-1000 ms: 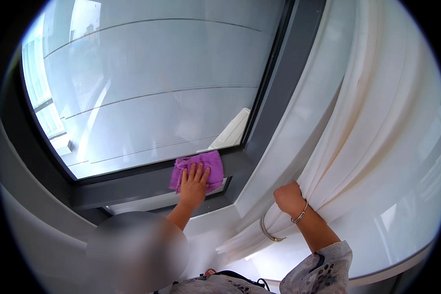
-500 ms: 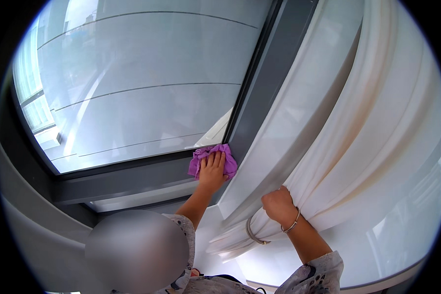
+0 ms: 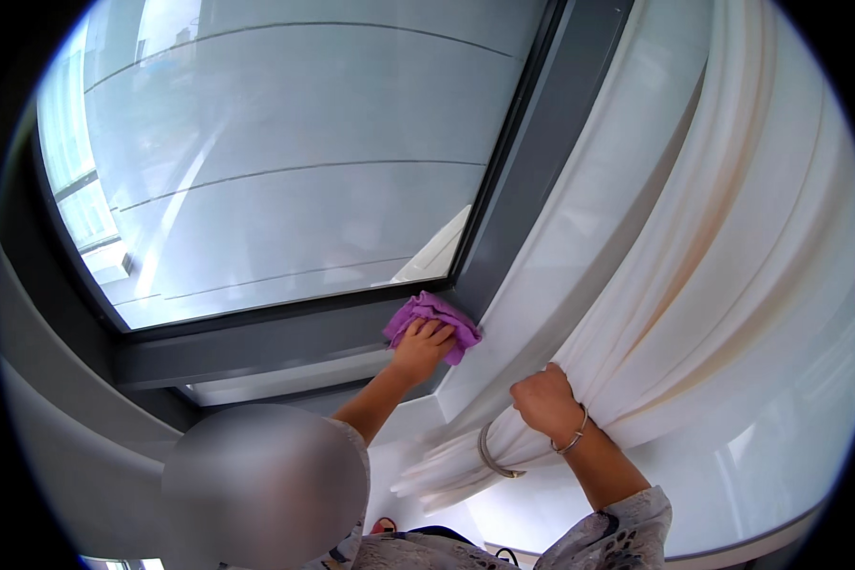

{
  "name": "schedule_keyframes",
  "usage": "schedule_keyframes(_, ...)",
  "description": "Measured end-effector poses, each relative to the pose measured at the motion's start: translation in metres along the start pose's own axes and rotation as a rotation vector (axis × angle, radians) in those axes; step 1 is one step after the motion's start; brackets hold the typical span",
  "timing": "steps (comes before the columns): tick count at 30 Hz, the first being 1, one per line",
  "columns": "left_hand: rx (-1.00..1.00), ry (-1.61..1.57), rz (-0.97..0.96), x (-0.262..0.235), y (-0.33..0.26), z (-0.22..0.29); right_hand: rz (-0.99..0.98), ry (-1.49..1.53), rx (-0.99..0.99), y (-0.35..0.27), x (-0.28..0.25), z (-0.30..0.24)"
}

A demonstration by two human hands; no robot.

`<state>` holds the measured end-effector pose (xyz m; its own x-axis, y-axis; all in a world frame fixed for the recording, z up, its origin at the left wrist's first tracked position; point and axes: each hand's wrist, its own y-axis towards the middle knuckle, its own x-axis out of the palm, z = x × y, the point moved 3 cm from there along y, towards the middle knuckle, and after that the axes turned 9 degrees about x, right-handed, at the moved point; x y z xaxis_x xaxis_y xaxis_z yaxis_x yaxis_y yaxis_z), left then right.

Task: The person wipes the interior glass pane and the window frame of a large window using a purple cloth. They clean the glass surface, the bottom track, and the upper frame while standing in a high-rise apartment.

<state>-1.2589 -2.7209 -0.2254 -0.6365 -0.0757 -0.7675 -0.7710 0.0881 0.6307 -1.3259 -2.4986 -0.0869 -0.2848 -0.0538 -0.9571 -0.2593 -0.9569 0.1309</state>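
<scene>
Crumpled purple cloth (image 3: 429,309) lies against the lower right corner of the dark grey window frame (image 3: 256,353). My left hand (image 3: 420,353) grips it from above, fingers bent into its folds and pressing it on the frame. On the right, a long white curtain (image 3: 703,223) hangs gathered. My right hand (image 3: 544,399) is closed in a fist at the curtain's edge, gripping its fabric; the fingertips are hidden. Just below that fist, a ring-shaped tieback (image 3: 489,454) encircles the curtain.
The large window pane (image 3: 304,161) fills the upper left, with a pale panelled surface behind it. A white wall strip (image 3: 560,247) runs between frame and curtain. A blurred round patch (image 3: 266,484) covers the lower left. A red shoe (image 3: 384,525) shows at the bottom.
My left hand and the cloth have slid slightly right and down along the frame's corner. My right hand keeps its place on the curtain. The view has shifted a little.
</scene>
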Motion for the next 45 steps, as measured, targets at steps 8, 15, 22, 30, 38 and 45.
schedule_keyframes(8, -0.630, -0.801, 0.217, -0.070, -0.072, 0.011, -0.040, 0.019, 0.029, 0.002, 0.002, -0.002)
schedule_keyframes(15, -1.070, -2.508, 0.656, -0.084, -0.112, 0.045, -0.042, -0.074, 0.014, 0.005, -0.005, -0.001)
schedule_keyframes(22, -0.932, -2.535, 0.852, -0.099, -0.126, 0.035, -0.007, 0.010, -0.026, 0.005, -0.014, -0.007)
schedule_keyframes(30, -0.983, -1.356, 0.924, -0.166, -0.128, -0.016, -0.016, 0.038, 0.003, 0.004, -0.016, -0.006)
schedule_keyframes(38, -0.769, 0.184, 0.216, -0.111, -0.093, -0.039, 0.008, 0.029, -0.009, 0.005, -0.005, -0.004)
schedule_keyframes(45, -0.618, 0.038, 0.123, -0.044, -0.010, -0.015, 0.003, 0.011, 0.013, -0.002, 0.000, 0.002)
